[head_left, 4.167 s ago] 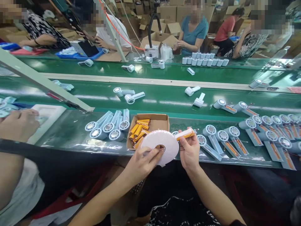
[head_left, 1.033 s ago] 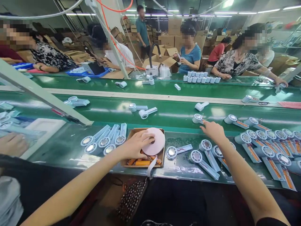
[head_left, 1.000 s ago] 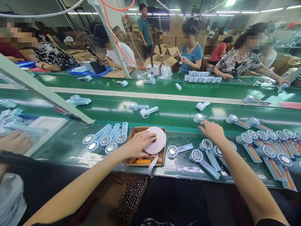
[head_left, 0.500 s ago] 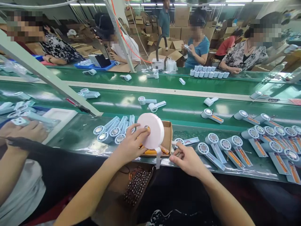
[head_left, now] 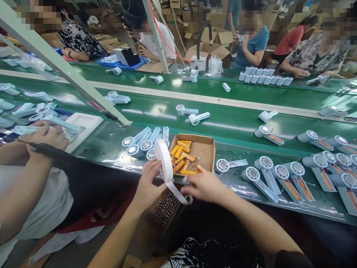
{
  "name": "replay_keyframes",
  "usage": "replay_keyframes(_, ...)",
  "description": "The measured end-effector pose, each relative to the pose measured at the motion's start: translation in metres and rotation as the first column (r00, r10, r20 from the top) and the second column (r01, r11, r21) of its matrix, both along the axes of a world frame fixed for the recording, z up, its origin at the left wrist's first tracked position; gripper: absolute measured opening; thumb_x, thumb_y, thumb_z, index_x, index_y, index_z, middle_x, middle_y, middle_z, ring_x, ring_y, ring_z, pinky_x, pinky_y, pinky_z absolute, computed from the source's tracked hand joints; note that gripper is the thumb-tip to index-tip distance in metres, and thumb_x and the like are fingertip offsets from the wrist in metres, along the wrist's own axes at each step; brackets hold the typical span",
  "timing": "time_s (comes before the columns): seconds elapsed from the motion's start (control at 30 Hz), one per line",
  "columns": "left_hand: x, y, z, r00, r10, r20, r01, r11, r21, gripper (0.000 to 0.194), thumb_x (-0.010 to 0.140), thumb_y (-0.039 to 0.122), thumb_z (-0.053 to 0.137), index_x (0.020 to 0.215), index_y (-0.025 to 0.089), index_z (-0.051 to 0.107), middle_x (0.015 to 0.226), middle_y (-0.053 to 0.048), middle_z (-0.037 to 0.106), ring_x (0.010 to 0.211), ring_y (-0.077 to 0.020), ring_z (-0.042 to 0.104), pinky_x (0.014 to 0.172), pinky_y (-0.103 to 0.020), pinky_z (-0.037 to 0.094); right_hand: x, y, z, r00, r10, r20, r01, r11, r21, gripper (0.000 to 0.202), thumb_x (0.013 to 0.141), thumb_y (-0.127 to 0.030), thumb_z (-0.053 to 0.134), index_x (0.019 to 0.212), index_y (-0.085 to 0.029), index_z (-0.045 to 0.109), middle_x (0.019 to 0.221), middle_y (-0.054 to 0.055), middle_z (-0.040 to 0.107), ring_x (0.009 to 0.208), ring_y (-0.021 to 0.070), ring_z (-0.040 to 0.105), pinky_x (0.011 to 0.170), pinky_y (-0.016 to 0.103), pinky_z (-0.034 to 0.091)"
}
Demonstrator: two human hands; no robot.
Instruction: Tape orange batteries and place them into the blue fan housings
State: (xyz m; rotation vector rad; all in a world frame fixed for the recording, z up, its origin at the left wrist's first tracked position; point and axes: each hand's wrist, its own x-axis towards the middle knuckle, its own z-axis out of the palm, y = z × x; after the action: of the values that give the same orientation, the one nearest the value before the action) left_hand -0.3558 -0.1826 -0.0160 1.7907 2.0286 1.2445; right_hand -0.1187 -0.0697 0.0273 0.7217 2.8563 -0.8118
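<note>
My left hand (head_left: pixel 150 182) grips a roll of white tape (head_left: pixel 166 162), now turned nearly edge-on to me. A loose strip of tape (head_left: pixel 178 194) hangs from its lower side and curls at the end. Just right of this strip is my right hand (head_left: pixel 205 186), fingers bent and smeared by motion, with a small whitish bit at the fingertips. Whether it touches the strip I cannot tell. Behind both hands sits a shallow cardboard box (head_left: pixel 208 150) holding several orange-wrapped batteries (head_left: pixel 178 154) with wires.
Pale blue fan bodies with handles (head_left: pixel 139 143) lie left of the box. More stand to the right, several with orange batteries in the handles (head_left: pixel 290 190). A green conveyor (head_left: pixel 156 123) runs behind. A co-worker's hands (head_left: pixel 47 137) work at left, near a slanted metal post (head_left: pixel 69 70).
The tape roll has turned from face-on to edge-on and shifted left, uncovering the batteries. My right hand has moved left from beside a fan body toward the loose strip. The view has shifted.
</note>
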Motion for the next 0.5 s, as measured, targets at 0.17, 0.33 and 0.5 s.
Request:
replay_keyframes(0.17, 0.009, -0.002, 0.006, 0.993, -0.026, -0.114, 0.031, 0.999, 0.045, 0.052, 0.088, 0.039, 0.077, 0.135, 0.026, 0.059, 0.135, -0.012, 0.061, 0.14, -0.0345, 0.051, 0.111, -0.054, 0.054, -0.042, 0.067, 0.0, 0.976, -0.175, 0.128, 0.135, 0.953, 0.271, 0.028, 0.106, -0.026, 0.052, 0.128, -0.016, 0.067, 0.116, 0.018, 0.077, 0.107, 0.0292, 0.072, 0.086, 0.035, 0.054)
replay_keyframes(0.33, 0.012, -0.003, 0.017, 0.961, -0.046, -0.272, 0.068, 0.995, 0.07, 0.048, 0.087, 0.03, 0.075, 0.132, 0.026, 0.058, 0.125, -0.01, 0.064, 0.134, -0.0358, 0.051, 0.111, -0.058, 0.051, -0.034, 0.08, -0.002, 0.992, -0.123, 0.04, 0.108, 0.959, 0.262, 0.024, 0.106, -0.027, 0.053, 0.116, -0.017, 0.072, 0.117, 0.015, 0.077, 0.114, 0.0294, 0.07, 0.098, 0.038, 0.052)
replay_keyframes(0.5, 0.018, -0.007, 0.019, 0.9, -0.093, -0.426, 0.139, 0.987, 0.077, 0.053, 0.084, 0.016, 0.07, 0.134, 0.025, 0.057, 0.122, -0.012, 0.064, 0.134, -0.0378, 0.046, 0.11, -0.059, 0.05, 0.021, 0.062, 0.016, 0.892, -0.184, -0.413, 0.277, 0.945, 0.176, 0.029, 0.109, -0.024, 0.044, 0.122, -0.02, 0.07, 0.121, 0.012, 0.076, 0.115, 0.025, 0.068, 0.102, 0.037, 0.05)
